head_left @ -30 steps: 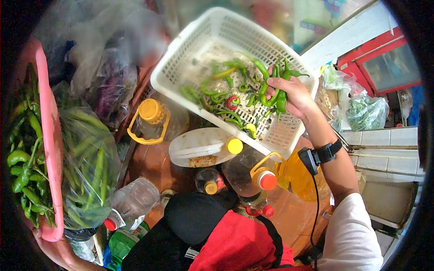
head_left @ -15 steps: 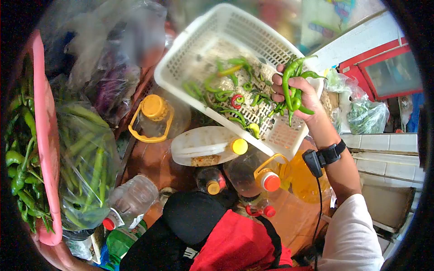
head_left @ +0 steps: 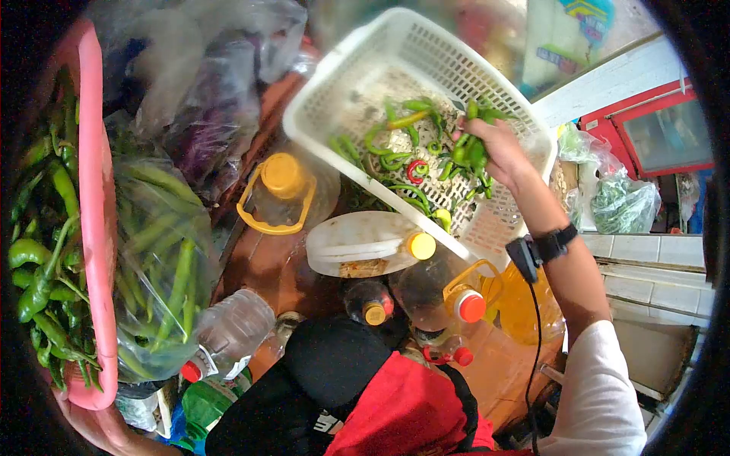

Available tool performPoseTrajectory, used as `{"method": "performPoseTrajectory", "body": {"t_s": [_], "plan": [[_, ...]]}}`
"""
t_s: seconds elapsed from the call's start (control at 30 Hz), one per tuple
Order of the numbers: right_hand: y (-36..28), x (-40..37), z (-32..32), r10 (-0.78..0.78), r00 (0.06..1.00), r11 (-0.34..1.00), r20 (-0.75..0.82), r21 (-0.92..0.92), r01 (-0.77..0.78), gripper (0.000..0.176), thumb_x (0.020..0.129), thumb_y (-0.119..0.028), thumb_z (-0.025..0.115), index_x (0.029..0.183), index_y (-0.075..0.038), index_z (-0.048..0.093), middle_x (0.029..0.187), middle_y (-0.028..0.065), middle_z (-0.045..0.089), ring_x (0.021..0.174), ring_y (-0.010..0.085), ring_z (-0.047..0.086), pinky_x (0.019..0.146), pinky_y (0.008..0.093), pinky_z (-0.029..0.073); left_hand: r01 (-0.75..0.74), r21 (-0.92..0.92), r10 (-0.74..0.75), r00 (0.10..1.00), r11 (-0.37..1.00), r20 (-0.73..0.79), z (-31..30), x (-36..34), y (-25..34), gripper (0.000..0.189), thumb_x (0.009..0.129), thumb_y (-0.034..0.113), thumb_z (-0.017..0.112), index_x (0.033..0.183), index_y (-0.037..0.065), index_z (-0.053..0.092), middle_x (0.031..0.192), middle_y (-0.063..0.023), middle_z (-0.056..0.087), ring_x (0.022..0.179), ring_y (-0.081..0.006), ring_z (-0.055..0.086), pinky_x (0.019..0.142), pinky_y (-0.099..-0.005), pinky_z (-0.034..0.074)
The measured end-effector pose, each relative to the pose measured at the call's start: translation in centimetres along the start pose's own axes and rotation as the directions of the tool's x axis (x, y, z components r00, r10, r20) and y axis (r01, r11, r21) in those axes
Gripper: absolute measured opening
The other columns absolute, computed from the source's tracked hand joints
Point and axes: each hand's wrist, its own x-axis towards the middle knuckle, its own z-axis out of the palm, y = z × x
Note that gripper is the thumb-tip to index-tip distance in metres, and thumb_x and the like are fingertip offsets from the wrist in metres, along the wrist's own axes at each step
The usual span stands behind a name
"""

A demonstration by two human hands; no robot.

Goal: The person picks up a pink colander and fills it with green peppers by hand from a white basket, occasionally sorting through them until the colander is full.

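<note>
My right hand is inside the white perforated basket, its fingers wrapped round several green peppers. More green peppers, with a red one among them, lie scattered on the basket's dirty floor. At the far left stands a pink basket full of green peppers. My left forearm shows below the pink basket's lower end; the left hand itself is hidden there.
Plastic bottles stand and lie between the baskets, among them a yellow-capped jug, a white jug and an oil bottle. A clear bag of peppers leans by the pink basket. Bagged greens are at the right.
My right hand has turned palm-down and lowered the peppers towards the basket floor. The view has shifted, so the pink basket and bottles appear further right.
</note>
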Motion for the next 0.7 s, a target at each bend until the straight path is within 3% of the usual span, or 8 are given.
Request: {"method": "performPoseTrajectory", "body": {"t_s": [0.07,0.1,0.17,0.2,0.3,0.47,0.53,0.7], "plan": [[1.3,2.8,0.1,-0.173,0.981,0.834,-0.091,-0.543,0.097,0.024,0.074,-0.013,0.057,0.094,-0.001,0.053,0.079,0.0091,0.059,0.07,0.0166,0.058,0.065,0.0296,0.046,0.033,-0.018,-0.033,0.999,0.999,0.002,-0.9,0.2,0.2,0.05,0.081,0.004,0.045,0.128,0.003,0.029,0.125,-0.0162,0.039,0.116,-0.0243,0.037,0.099,-0.0386,0.03],[2.3,4.7,-0.5,-0.175,0.98,0.834,-0.091,-0.542,0.099,0.024,0.074,-0.013,0.057,0.094,-0.001,0.053,0.079,0.0091,0.059,0.07,0.0166,0.058,0.065,0.0296,0.046,0.032,-0.018,-0.032,0.999,0.999,0.003,-0.8,0.3,0.2,0.05,0.081,0.004,0.045,0.128,0.003,0.029,0.125,-0.0162,0.039,0.116,-0.0243,0.037,0.099,-0.0386,0.03],[3.5,7.5,-0.2,-0.417,0.872,0.249,0.255,-0.891,0.38,0.031,0.07,-0.015,0.059,0.097,-0.001,0.054,0.076,0.0091,0.061,0.065,0.0146,0.057,0.061,0.029,0.045,-0.002,0.011,0.003,0.985,1.0,-0.172,-0.1,0.3,0.2,0.05,0.081,0.004,0.044,0.128,0.003,0.029,0.126,-0.0167,0.039,0.117,-0.0249,0.036,0.099,-0.0394,0.029],[3.6,7.9,0.3,-0.415,0.873,0.253,0.255,-0.89,0.38,0.031,0.07,-0.015,0.059,0.097,-0.001,0.054,0.076,0.0091,0.061,0.065,0.0146,0.057,0.061,0.029,0.045,-0.001,0.015,0.004,0.985,1.0,-0.172,0.5,0.1,0.2,0.05,0.081,0.004,0.044,0.128,0.003,0.029,0.126,-0.0167,0.039,0.117,-0.0249,0.036,0.099,-0.0394,0.029],[3.2,9.4,1.1,0.217,0.942,0.424,0.258,-0.894,0.148,0.027,0.068,-0.015,0.058,0.09,0.0,0.055,0.063,0.0083,0.06,0.061,0.0148,0.058,0.056,0.0299,0.045,0.181,-0.144,-0.159,0.976,0.973,0.152,1.8,-0.5,-0.1,0.048,0.081,0.004,0.044,0.127,0.0,0.03,0.123,-0.017,0.04,0.115,-0.0252,0.037,0.099,-0.0402,0.03],[2.3,9.8,0.8,-0.037,0.997,0.563,0.069,-0.823,0.077,0.028,0.068,-0.019,0.057,0.091,-0.002,0.057,0.069,0.01,0.062,0.064,0.017,0.059,0.059,0.0309,0.046,0.144,-0.034,-0.129,0.954,0.989,0.27,1.1,-0.7,-0.2,0.042,0.082,0.005,0.044,0.122,-0.002,0.035,0.121,-0.0178,0.043,0.112,-0.0258,0.041,0.098,-0.0407,0.03],[3.4,10.9,-0.1,-0.194,0.962,0.224,0.194,-0.946,0.236,0.034,0.068,-0.023,0.057,0.095,-0.002,0.057,0.072,0.013,0.063,0.065,0.0225,0.06,0.064,0.0335,0.047,0.158,-0.035,-0.139,0.938,0.987,0.316,2.9,-0.8,-0.7,0.041,0.082,0.006,0.043,0.121,-0.003,0.036,0.121,-0.0177,0.043,0.112,-0.0259,0.041,0.098,-0.0402,0.031],[1.2,11.6,1.4,0.064,0.992,0.115,0.111,-0.988,0.103,0.041,0.064,-0.029,0.06,0.095,-0.002,0.058,0.082,0.0218,0.06,0.077,0.0303,0.06,0.072,0.0368,0.046,0.082,0.008,-0.082,0.994,0.997,0.071,0.2,-0.5,0.5,0.038,0.084,0.009,0.043,0.119,-0.004,0.038,0.119,-0.0169,0.045,0.111,-0.0257,0.043,0.098,-0.0389,0.031]]}}
